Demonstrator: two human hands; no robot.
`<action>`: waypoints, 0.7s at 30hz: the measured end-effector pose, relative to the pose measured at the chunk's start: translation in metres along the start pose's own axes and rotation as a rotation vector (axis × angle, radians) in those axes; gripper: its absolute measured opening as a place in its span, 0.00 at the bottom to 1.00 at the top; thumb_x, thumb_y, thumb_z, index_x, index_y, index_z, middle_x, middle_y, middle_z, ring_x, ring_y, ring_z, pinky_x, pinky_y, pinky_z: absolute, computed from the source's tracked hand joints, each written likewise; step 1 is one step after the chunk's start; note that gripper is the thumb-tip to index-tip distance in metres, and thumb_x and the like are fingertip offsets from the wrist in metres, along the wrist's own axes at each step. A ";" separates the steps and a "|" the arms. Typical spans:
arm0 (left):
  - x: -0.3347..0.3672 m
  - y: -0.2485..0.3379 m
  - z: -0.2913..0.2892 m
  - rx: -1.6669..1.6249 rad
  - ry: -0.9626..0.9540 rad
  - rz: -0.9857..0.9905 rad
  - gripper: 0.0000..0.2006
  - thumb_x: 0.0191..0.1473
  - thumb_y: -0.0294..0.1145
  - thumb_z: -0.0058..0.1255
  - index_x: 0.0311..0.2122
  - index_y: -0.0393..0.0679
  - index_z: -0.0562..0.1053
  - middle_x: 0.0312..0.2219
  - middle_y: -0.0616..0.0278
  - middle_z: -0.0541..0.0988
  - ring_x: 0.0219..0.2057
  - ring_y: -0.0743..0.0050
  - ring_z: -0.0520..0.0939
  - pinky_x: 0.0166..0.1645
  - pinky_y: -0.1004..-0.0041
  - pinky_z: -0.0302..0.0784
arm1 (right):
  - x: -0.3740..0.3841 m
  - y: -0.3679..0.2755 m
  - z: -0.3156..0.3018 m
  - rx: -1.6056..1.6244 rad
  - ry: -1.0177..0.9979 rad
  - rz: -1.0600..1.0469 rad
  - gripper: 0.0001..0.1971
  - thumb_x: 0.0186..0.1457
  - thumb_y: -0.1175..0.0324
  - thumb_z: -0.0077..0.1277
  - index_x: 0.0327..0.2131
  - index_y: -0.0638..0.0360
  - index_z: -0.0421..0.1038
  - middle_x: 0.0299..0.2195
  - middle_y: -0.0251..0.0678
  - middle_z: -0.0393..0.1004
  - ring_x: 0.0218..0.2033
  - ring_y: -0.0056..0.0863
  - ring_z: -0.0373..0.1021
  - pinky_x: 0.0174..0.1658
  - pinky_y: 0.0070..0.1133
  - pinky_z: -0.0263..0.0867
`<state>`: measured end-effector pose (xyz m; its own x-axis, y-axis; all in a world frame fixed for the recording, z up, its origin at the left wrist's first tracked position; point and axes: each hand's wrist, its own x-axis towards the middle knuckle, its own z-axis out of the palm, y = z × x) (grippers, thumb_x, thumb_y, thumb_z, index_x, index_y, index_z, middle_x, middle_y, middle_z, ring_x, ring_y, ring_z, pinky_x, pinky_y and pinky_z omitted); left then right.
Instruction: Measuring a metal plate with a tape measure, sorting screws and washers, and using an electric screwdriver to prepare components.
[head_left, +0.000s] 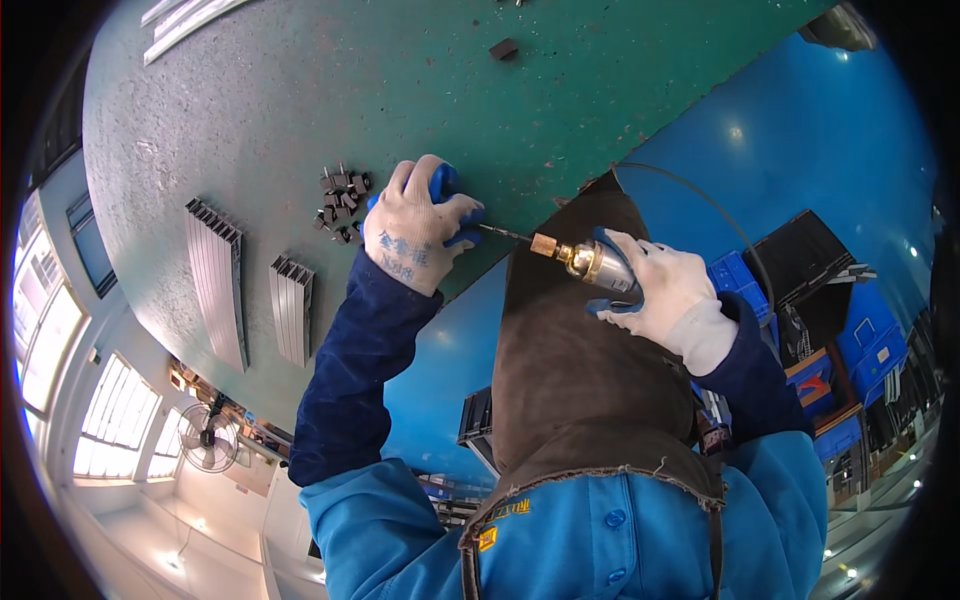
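Note:
My right hand, in a white glove with blue palm coating, grips a power screwdriver with a silver body and a brownish collar. Its long thin bit points left at the fingers of my left hand. That hand, gloved the same way, is curled at the edge of the green table, thumb and forefinger close to the bit's tip. Whatever lies between those fingers is hidden. Just left of it sits a pile of small black blocks, some with metal studs sticking out.
On the green tabletop lie two bundles of pale metal profiles, more strips at the far left, and a lone black block. A dark hose curves at right, near blue bins. A brown apron covers my front.

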<state>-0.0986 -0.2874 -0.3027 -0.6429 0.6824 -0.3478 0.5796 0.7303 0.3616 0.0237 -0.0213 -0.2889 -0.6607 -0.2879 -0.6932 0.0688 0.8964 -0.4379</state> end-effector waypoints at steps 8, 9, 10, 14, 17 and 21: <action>0.005 -0.002 -0.002 0.007 -0.140 0.014 0.15 0.33 0.30 0.67 0.33 0.50 0.79 0.42 0.62 0.72 0.40 0.63 0.75 0.40 0.69 0.77 | 0.003 -0.009 0.006 -0.013 -0.064 0.050 0.39 0.45 0.51 0.62 0.58 0.52 0.59 0.37 0.40 0.75 0.37 0.34 0.74 0.39 0.27 0.70; 0.006 -0.003 -0.002 0.007 -0.139 0.018 0.15 0.33 0.30 0.67 0.33 0.50 0.79 0.42 0.62 0.72 0.40 0.63 0.75 0.40 0.69 0.77 | 0.004 -0.010 0.007 -0.012 -0.062 0.054 0.39 0.45 0.51 0.62 0.58 0.52 0.59 0.37 0.40 0.75 0.37 0.34 0.74 0.39 0.27 0.70; 0.006 -0.003 -0.002 0.008 -0.126 0.019 0.15 0.33 0.30 0.67 0.33 0.50 0.79 0.42 0.63 0.73 0.40 0.64 0.75 0.40 0.69 0.77 | 0.004 -0.010 0.008 -0.029 -0.056 0.060 0.39 0.45 0.51 0.62 0.58 0.52 0.59 0.37 0.40 0.75 0.37 0.34 0.74 0.39 0.27 0.70; 0.004 -0.004 -0.001 0.013 -0.087 0.019 0.15 0.33 0.30 0.67 0.33 0.50 0.79 0.42 0.63 0.73 0.40 0.64 0.75 0.40 0.69 0.77 | 0.007 -0.012 0.011 -0.077 -0.042 0.076 0.39 0.45 0.51 0.63 0.58 0.52 0.59 0.37 0.39 0.75 0.36 0.34 0.74 0.39 0.27 0.70; 0.004 -0.005 -0.001 -0.016 -0.112 0.004 0.15 0.33 0.31 0.67 0.33 0.50 0.79 0.42 0.63 0.73 0.41 0.63 0.75 0.41 0.68 0.77 | 0.010 -0.014 0.013 -0.085 -0.022 0.068 0.39 0.44 0.51 0.63 0.58 0.52 0.59 0.37 0.39 0.75 0.37 0.33 0.74 0.38 0.27 0.70; 0.003 -0.008 -0.001 -0.027 -0.104 -0.003 0.17 0.32 0.32 0.68 0.34 0.51 0.79 0.42 0.63 0.73 0.42 0.62 0.75 0.43 0.67 0.76 | 0.015 -0.021 0.012 -0.077 0.001 0.060 0.39 0.43 0.51 0.63 0.58 0.52 0.59 0.36 0.39 0.75 0.36 0.33 0.74 0.37 0.27 0.70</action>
<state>-0.1064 -0.2913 -0.3058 -0.5883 0.6806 -0.4366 0.5630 0.7323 0.3830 0.0212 -0.0484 -0.2973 -0.6576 -0.2332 -0.7164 0.0504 0.9352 -0.3507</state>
